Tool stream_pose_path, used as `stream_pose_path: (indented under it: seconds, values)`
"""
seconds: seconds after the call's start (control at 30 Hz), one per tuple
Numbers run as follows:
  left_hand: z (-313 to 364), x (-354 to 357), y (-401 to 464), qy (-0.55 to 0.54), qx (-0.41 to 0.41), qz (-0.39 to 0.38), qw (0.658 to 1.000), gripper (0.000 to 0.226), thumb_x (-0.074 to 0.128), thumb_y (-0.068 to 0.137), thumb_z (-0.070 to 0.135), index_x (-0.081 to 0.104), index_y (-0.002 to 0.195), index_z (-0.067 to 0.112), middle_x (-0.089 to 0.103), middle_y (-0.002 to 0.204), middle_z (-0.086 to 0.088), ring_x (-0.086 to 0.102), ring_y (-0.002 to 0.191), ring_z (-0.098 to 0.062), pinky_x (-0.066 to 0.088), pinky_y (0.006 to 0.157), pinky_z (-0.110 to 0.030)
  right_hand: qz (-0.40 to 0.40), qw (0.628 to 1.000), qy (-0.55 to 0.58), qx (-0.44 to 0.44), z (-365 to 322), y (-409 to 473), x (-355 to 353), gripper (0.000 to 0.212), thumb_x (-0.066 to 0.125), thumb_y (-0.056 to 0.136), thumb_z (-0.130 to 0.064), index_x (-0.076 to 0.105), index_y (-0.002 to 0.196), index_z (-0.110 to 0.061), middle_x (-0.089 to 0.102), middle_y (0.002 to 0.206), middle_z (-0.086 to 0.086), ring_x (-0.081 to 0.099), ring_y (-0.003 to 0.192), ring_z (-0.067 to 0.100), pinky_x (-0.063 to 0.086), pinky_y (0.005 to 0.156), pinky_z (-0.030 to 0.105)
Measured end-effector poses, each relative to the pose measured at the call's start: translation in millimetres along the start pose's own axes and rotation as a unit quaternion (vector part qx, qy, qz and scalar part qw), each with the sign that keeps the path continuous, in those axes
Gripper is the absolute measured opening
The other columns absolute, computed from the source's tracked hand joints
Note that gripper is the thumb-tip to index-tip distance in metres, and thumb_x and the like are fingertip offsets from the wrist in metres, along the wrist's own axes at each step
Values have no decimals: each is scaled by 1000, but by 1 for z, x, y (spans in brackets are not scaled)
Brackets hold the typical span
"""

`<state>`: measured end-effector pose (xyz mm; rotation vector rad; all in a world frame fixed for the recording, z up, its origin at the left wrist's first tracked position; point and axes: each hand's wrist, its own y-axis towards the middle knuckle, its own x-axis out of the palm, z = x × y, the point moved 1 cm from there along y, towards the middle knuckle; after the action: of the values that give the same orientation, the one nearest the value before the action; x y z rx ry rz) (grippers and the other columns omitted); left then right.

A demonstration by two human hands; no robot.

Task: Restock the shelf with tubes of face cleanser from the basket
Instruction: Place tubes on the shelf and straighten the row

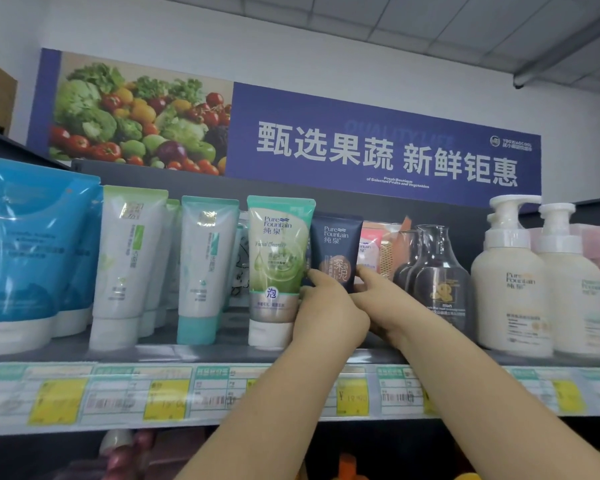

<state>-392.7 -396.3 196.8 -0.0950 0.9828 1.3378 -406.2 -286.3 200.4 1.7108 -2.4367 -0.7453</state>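
Note:
A dark navy tube of face cleanser [336, 242] stands cap-down on the top shelf [201, 351], between a green Pure Fountain tube [278, 258] and dark pump bottles [440, 268]. My left hand [329, 313] grips the navy tube's lower left side, thumb on its front. My right hand [385, 299] holds its lower right side, index finger touching the tube's edge. The tube's cap is hidden behind my hands. The basket is out of view.
White-and-green tubes [125, 265] and white-teal tubes [205, 268] stand left of the green one, blue pouches [32, 244] at far left. Cream pump bottles [513, 282] stand at the right. Pink packets [371, 247] sit behind. Price tags [167, 393] line the shelf edge.

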Motion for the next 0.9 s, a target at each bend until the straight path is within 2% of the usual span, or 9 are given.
stream_pose_path:
  seconds: [0.13,0.27,0.4,0.47,0.57,0.7,0.8,0.9]
  values:
    - [3,4,1,32,0,0,999,91,53,83,14,-11,145,-2,27,143,-24,37,130,-31,36,102,-35,0,1000,-28,6,-1,-1,-2,49,64,71,8,51,115,-8,63,108,18,61,103,32,54,82,41]
    - [3,4,-1,40,0,11,999,94,54,82,15,-13,146,0,31,143,-21,42,127,-30,39,100,-36,6,999,-39,10,-1,0,-1,53,63,73,8,49,121,-7,63,111,18,61,104,31,53,87,43]
    - [7,4,-6,85,22,68,994,90,53,84,16,-10,146,0,32,142,-22,46,124,-30,40,99,-35,17,999,-34,7,-3,-2,0,71,68,67,-3,43,133,-10,63,113,16,62,103,30,53,88,43]
    - [8,5,-8,111,33,95,989,87,52,86,16,-8,146,0,33,141,-20,47,121,-29,40,98,-34,33,998,-54,-3,-7,-5,1,69,69,70,-7,43,133,-14,64,113,13,62,103,29,51,90,44]
    - [9,8,-8,129,41,123,983,80,49,89,14,-5,147,0,34,140,-19,48,119,-29,41,96,-33,60,993,-105,-13,-13,-11,3,78,70,68,-15,37,139,-17,61,121,10,59,109,27,46,97,47]
    - [10,5,-13,121,59,153,979,72,46,93,16,1,146,1,37,140,-18,50,118,-29,44,92,-35,104,988,-95,-61,-27,-24,6,73,67,83,-9,27,144,-12,53,127,8,55,110,22,44,100,39]
    - [11,0,-19,89,94,164,978,70,48,91,18,8,145,1,36,140,-18,50,117,-31,45,90,-37,158,974,-125,-100,-41,-39,8,67,67,84,-20,33,141,-10,51,130,9,53,113,21,42,96,32]
    - [14,-7,-28,60,132,165,976,72,52,89,18,11,146,3,31,145,-15,47,120,-31,44,92,-39,193,953,-185,-143,-55,-60,6,58,66,84,-24,40,134,-12,52,117,3,50,106,17,42,90,31]
